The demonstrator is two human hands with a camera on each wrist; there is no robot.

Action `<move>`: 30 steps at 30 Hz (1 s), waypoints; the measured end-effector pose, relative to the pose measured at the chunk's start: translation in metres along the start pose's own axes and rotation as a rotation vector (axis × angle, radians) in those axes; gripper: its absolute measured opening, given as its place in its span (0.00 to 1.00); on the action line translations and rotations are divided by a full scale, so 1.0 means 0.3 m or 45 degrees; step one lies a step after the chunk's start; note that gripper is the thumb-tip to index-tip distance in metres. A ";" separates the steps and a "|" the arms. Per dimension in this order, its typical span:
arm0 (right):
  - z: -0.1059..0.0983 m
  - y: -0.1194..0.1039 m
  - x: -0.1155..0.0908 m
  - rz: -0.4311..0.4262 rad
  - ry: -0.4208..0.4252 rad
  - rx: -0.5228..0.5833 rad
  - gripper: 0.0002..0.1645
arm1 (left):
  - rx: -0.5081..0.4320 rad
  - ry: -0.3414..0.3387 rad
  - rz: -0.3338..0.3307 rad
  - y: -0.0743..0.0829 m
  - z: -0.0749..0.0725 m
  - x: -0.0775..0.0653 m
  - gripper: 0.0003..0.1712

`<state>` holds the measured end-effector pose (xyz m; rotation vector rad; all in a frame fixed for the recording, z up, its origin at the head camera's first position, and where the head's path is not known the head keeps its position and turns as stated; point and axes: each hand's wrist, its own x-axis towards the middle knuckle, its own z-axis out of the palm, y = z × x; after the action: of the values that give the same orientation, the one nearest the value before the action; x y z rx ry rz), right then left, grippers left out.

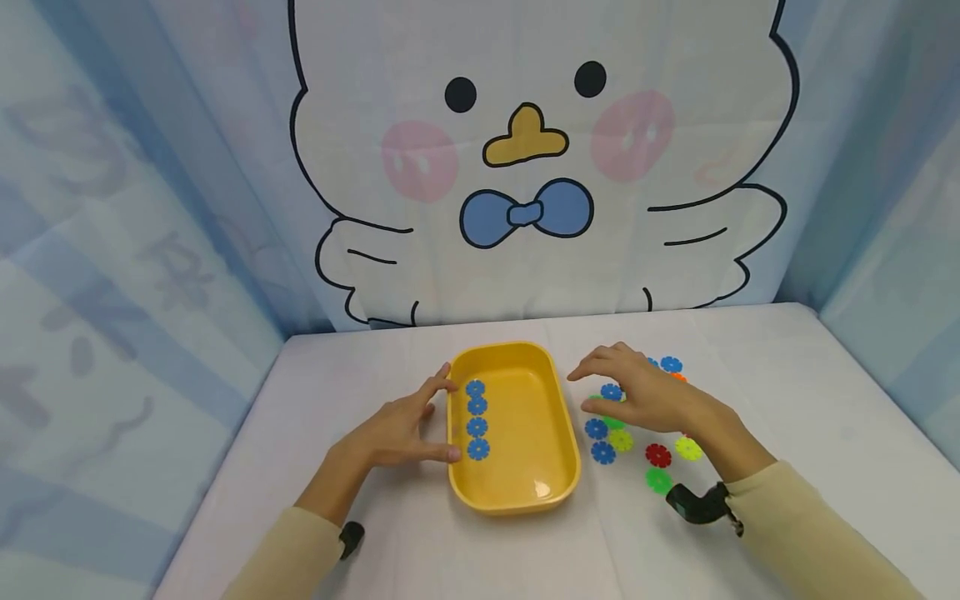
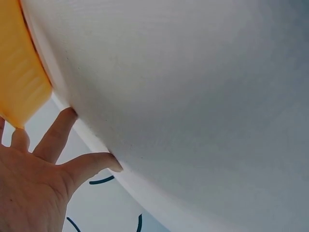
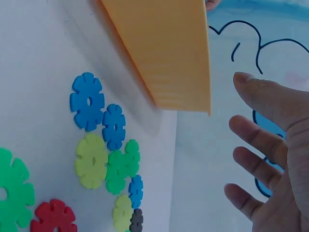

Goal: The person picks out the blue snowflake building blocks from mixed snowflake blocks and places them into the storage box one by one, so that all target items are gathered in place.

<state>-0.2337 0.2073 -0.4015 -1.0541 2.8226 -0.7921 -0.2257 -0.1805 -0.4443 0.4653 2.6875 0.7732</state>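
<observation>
A yellow tray (image 1: 525,433) sits on the white table, with blue flower-shaped discs (image 1: 477,427) in a column along its left side. My left hand (image 1: 401,427) is at the tray's left edge, thumb and fingers spread along the rim. In the left wrist view, some fingertips of that hand (image 2: 36,183) meet the tray's outer wall (image 2: 21,72). Just right of the tray, my right hand (image 1: 637,390) hovers with spread fingers above loose discs, holding nothing. The right wrist view shows a blue disc (image 3: 87,101) lying nearest the tray wall (image 3: 169,63).
More flower discs lie right of the tray: a red one (image 1: 658,456), a green one (image 1: 659,481), a yellow one (image 1: 687,449) and several blue ones. My right hand and forearm cover part of them. A curtain (image 1: 525,275) with a cartoon bird stands behind the table.
</observation>
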 end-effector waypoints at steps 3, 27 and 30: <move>0.002 0.009 -0.021 0.035 -0.024 0.006 0.23 | -0.003 -0.005 0.000 0.002 0.000 0.000 0.57; 0.080 0.041 -0.110 0.073 -0.083 -0.007 0.23 | -0.016 0.007 0.003 -0.007 0.000 -0.002 0.58; 0.091 0.048 -0.113 0.078 -0.099 -0.021 0.22 | -0.010 0.006 0.018 -0.012 0.000 -0.003 0.57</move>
<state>-0.2108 0.2252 -0.4370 -0.9725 2.7863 -0.7075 -0.2258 -0.1836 -0.4460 0.4814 2.6871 0.7896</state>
